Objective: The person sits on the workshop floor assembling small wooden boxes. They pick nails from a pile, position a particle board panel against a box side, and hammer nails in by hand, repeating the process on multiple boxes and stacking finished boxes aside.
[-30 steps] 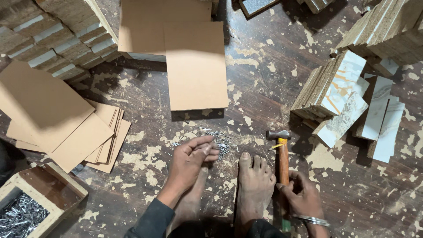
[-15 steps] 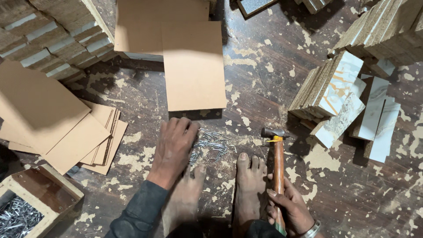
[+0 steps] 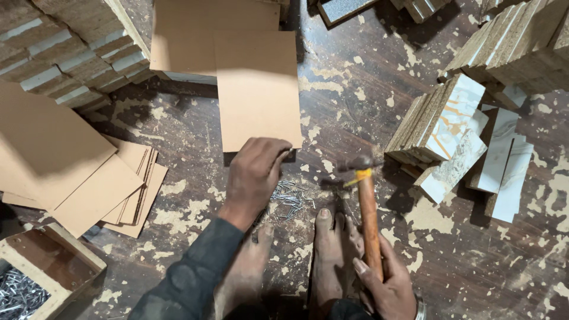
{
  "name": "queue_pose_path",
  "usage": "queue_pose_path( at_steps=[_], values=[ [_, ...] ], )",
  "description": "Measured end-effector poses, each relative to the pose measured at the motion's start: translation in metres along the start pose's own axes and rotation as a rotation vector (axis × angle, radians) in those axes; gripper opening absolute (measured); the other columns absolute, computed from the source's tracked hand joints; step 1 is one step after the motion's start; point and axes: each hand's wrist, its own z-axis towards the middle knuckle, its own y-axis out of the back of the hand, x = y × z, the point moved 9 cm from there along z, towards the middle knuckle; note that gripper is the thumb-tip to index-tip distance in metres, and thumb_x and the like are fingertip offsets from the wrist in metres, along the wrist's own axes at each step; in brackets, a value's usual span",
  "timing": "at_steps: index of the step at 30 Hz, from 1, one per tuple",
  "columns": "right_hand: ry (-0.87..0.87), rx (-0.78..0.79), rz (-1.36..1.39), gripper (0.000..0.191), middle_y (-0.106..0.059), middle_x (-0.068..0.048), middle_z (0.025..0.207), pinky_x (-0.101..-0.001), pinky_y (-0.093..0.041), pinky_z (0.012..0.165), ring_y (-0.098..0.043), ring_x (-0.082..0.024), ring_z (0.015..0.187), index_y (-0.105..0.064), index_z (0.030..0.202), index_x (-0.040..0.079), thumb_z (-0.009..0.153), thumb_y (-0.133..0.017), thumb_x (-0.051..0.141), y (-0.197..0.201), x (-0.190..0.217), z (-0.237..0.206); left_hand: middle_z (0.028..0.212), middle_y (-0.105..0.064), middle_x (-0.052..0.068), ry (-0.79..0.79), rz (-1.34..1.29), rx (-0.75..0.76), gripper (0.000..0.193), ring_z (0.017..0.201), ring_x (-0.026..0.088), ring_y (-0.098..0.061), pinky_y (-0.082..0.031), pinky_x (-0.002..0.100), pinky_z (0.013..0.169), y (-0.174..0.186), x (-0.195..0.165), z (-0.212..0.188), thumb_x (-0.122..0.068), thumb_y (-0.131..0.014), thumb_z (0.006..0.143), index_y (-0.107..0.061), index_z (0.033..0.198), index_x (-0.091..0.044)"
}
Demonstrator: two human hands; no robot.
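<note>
- The left hand [image 3: 256, 172] sits at centre frame, palm down, fingers curled over the near edge of a brown board [image 3: 258, 89]; whether they pinch it or merely rest on it is hard to tell from above.
- Just right of that hand, a small heap of nails [image 3: 289, 198] lies loose on the floor, in front of two bare feet [image 3: 332, 249].
- The right hand [image 3: 385, 284], lower right of centre, is wrapped firmly around the wooden handle of a hammer [image 3: 366, 213], whose head points up-frame near the board's corner.
- To do this well, I judge the board should be drawn flat and square toward the feet, and the hammer kept low and clear of the nails.
- The floor [image 3: 355, 77] is dark, worn and flecked with pale patches.
- Stacked brown sheets [image 3: 77, 178] fill the left; patterned panels [image 3: 456, 130] lean at the right; a wooden box of nails [image 3: 35, 278] sits at lower left.
</note>
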Motion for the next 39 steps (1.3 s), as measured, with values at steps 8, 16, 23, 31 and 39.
queue_pose_path(
  at_steps=[8,16,23,31,39],
  values=[
    [0.306,-0.127,-0.663,0.023,-0.057,0.001,0.046,-0.0306,-0.036,0.034,-0.050,-0.010,0.036,-0.075,0.098,0.008,0.091,-0.069,0.029,-0.016,0.045,0.032,0.097,-0.059,0.001,-0.013,0.151,-0.061,0.016,0.094,0.022,-0.054,-0.038,0.040,0.081,-0.009,-0.003,0.010,-0.011,-0.076,0.089,-0.070,0.104,-0.012],
    [0.394,-0.064,-0.730,0.031,-0.054,-0.009,0.051,-0.0368,-0.040,0.040,-0.055,-0.021,0.039,-0.068,0.105,0.000,0.093,-0.066,0.029,-0.048,0.064,0.043,0.097,-0.059,0.001,0.028,0.152,-0.078,0.016,0.095,0.022,-0.054,-0.037,0.039,0.081,-0.018,0.016,0.009,-0.013,-0.078,0.088,-0.072,0.103,-0.013],
    [0.434,-0.034,-0.819,0.028,-0.058,-0.008,0.054,-0.0364,-0.043,0.040,-0.058,-0.019,0.045,-0.064,0.102,0.001,0.100,-0.061,0.028,-0.060,0.049,0.058,0.100,-0.059,0.001,0.038,0.163,-0.074,0.018,0.099,0.021,-0.055,-0.038,0.040,0.084,-0.019,0.023,0.006,-0.009,-0.077,0.086,-0.071,0.102,-0.010],
    [0.629,-0.116,-0.761,0.027,-0.059,-0.003,0.054,-0.0296,-0.041,0.034,-0.053,-0.014,0.038,-0.066,0.101,0.003,0.100,-0.054,0.027,-0.050,0.054,0.053,0.097,-0.056,0.000,0.048,0.129,-0.057,0.021,0.096,0.021,-0.054,-0.037,0.040,0.082,-0.011,0.022,0.010,-0.007,-0.077,0.084,-0.072,0.103,-0.015],
    [0.388,-0.067,-0.718,0.027,-0.055,0.001,0.050,-0.0290,-0.038,0.033,-0.049,-0.013,0.038,-0.070,0.093,0.006,0.102,-0.054,0.025,-0.031,-0.011,0.078,0.099,-0.058,0.000,0.052,0.135,-0.040,0.022,0.098,0.022,-0.055,-0.038,0.040,0.084,-0.006,0.018,0.014,-0.008,-0.077,0.084,-0.071,0.103,-0.015]
  ],
)
